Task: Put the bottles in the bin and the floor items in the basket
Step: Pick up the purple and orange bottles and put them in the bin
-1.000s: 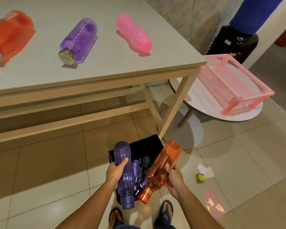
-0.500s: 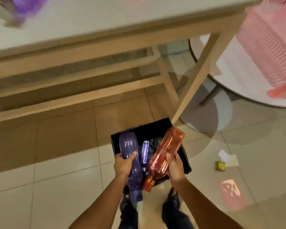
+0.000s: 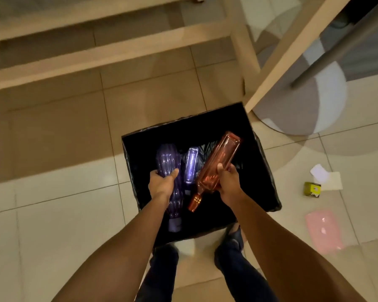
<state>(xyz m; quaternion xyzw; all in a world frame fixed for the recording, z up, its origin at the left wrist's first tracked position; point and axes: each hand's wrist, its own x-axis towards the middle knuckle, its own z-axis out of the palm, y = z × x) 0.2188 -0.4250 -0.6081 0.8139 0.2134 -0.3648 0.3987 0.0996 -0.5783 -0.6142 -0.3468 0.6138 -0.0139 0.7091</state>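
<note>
A black-lined bin [image 3: 262, 162] stands on the floor in front of my feet. My left hand [image 3: 162, 184] grips a ribbed purple bottle [image 3: 168, 160], cap toward me, over the bin's left half. My right hand [image 3: 228, 182] holds an orange square bottle [image 3: 218, 160] tilted over the bin, its cap pointing down and toward me. Between them, a smaller purple bottle [image 3: 191, 164] lies inside the bin. On the floor to the right lie a small yellow box [image 3: 312, 189], white paper pieces [image 3: 327, 178] and a pink flat item [image 3: 324, 231].
A wooden table leg [image 3: 292, 51] slants down to the bin's far right corner, with crossbars [image 3: 96, 55] behind the bin. A round table's base [image 3: 327, 94] shows at the upper right. Tiled floor lies left of the bin.
My view has tilted down, so the tabletop and pink basket have left the frame. Both hands have lowered the two bottles farther over the bin's opening.
</note>
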